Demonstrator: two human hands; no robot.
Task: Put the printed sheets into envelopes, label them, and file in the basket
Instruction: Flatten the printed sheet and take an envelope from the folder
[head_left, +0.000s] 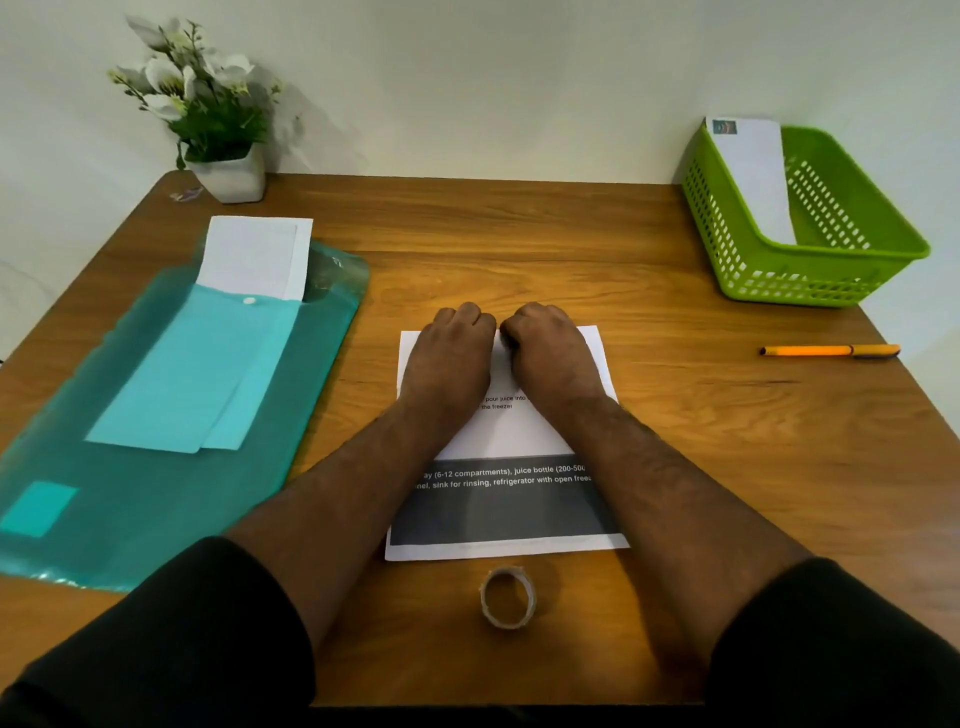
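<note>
While pressed side by side on printed sheet (506, 441) at table (675, 441) centre: left hand (451, 353), right hand (550, 353), fingers curled under, grip state indeterminate; envelope (756, 176) standing in green basket (779, 280).

A wooden worktop (519, 234) is seen set against a pale wall. A translucent teal folder (156, 415) is laid at the left of the frame, a white potted plant (228, 176) at the upper left corner. A printed sheet (504, 499) is spread at the centre, with a tape roll (507, 597) just below it. A green basket (800, 270) is placed at the upper right, and an orange pen (831, 351) lies below it.
</note>
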